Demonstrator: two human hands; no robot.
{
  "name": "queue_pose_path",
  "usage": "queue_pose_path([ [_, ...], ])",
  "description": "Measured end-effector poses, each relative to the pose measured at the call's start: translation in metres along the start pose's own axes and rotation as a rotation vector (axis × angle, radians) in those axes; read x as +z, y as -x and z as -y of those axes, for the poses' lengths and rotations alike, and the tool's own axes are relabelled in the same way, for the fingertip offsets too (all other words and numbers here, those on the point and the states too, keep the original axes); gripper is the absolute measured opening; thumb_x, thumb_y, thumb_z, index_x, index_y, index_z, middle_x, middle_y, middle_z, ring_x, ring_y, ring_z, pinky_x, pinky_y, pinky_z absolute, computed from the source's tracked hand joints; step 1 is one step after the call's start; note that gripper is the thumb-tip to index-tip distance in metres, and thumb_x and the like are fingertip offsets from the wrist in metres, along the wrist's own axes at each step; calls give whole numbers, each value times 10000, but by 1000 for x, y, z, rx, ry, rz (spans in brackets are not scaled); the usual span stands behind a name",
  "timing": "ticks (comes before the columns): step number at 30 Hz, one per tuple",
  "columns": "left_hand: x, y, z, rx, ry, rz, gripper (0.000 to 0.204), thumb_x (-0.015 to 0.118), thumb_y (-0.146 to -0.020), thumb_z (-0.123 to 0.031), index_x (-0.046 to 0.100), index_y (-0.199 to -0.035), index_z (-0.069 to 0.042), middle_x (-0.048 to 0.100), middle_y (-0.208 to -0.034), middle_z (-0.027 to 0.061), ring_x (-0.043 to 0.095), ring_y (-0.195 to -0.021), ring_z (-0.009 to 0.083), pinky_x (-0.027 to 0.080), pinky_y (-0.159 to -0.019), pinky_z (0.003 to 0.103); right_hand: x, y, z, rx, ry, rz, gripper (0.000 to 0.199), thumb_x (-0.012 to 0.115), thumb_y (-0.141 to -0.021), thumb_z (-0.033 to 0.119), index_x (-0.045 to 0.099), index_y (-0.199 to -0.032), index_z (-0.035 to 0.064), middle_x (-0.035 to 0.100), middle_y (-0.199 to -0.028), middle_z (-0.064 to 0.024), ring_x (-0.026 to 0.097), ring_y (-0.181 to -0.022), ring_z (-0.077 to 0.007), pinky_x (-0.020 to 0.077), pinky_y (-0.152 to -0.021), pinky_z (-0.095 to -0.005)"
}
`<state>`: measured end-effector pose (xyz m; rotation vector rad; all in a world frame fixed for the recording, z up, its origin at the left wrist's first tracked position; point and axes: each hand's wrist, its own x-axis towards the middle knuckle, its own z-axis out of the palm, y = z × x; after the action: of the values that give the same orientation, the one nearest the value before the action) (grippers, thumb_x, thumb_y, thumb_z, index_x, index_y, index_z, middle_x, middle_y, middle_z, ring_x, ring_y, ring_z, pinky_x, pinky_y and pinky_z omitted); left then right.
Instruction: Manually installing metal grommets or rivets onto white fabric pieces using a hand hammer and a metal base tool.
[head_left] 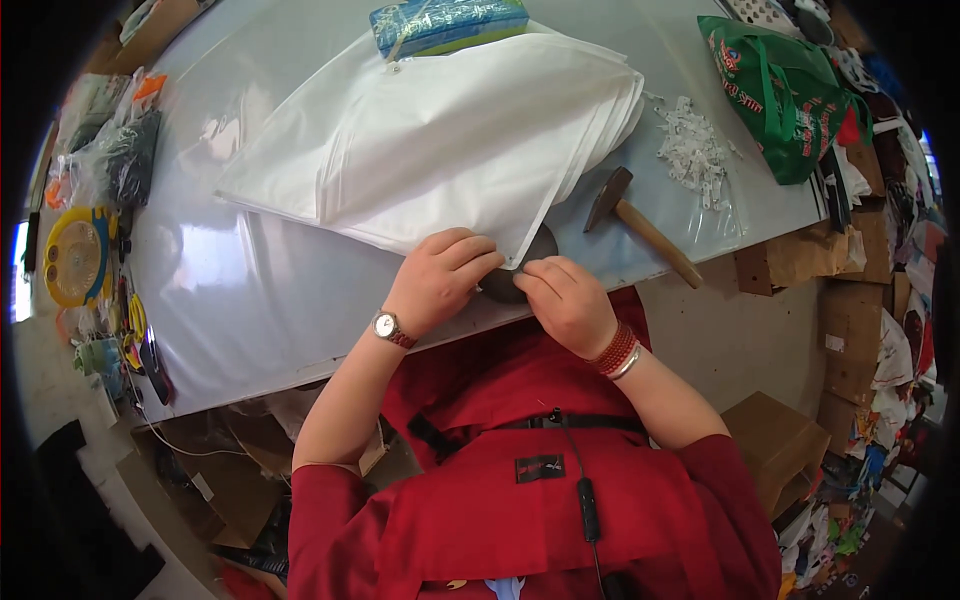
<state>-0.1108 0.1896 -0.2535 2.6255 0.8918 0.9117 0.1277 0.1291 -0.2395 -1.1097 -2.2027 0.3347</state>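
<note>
A stack of white fabric bags [450, 140] lies on the pale table [260, 290]. My left hand [440, 278] presses down on the near corner of the stack, fingers curled over its edge. My right hand [565, 300] pinches that same corner from the right. Under the corner sits a dark round block [500, 285], mostly hidden by both hands. A hammer [640, 222] with a wooden handle lies on the table just right of my right hand.
A pile of small white plastic parts [695, 150] lies beyond the hammer. A green bag [785, 90] is at the far right, a blue packet [450, 25] at the top. Yellow tape dispensers and bagged items [85, 250] line the left edge. Cardboard boxes [775, 440] stand on the floor.
</note>
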Motion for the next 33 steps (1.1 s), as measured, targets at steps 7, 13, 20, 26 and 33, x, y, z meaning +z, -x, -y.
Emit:
queue_pose_path([
  [7, 12, -1, -13, 12, 13, 4, 371, 694, -735, -45, 750, -1087, -148, 730, -1220, -35, 654, -1080, 219, 558, -922, 375, -1, 9, -5, -83, 107, -6, 273, 715, -788, -27, 720, -1053, 41, 688, -1074, -102, 679, -995, -299, 579, -878, -397],
  [13, -2, -2, 4, 6, 21, 11, 377, 708, -737, -57, 755, -1098, -155, 733, -1224, -38, 654, -1075, 217, 558, -920, 373, 6, -17, -5, -127, 134, -21, 266, 706, -806, -13, 729, -1066, 39, 698, -1061, -91, 671, -1032, -286, 581, -865, -395],
  [20, -17, 4, 9, 16, -16, 26, 376, 708, -761, -51, 755, -1118, -156, 718, -1196, -31, 655, -1066, 211, 555, -905, 379, 17, -48, -5, 109, -5, 4, 143, 718, -849, 64, 715, -992, 60, 683, -941, -60, 624, -963, -264, 524, -843, -395],
  [26, -9, 6, -7, -8, -15, 27, 396, 715, -762, -65, 750, -1147, -154, 701, -1184, -22, 651, -1066, 209, 555, -892, 379, 11, -51, -17, 472, -121, 158, 126, 746, -873, 172, 669, -901, 75, 631, -855, -46, 548, -845, -244, 441, -840, -372],
  [33, -10, 10, 2, 49, -42, 39, 392, 706, -780, -76, 743, -1167, -127, 696, -1204, -4, 643, -1060, 205, 548, -888, 357, 10, -53, -24, 433, -240, 219, 114, 738, -863, 150, 671, -913, 72, 635, -892, -34, 551, -868, -223, 444, -850, -363],
])
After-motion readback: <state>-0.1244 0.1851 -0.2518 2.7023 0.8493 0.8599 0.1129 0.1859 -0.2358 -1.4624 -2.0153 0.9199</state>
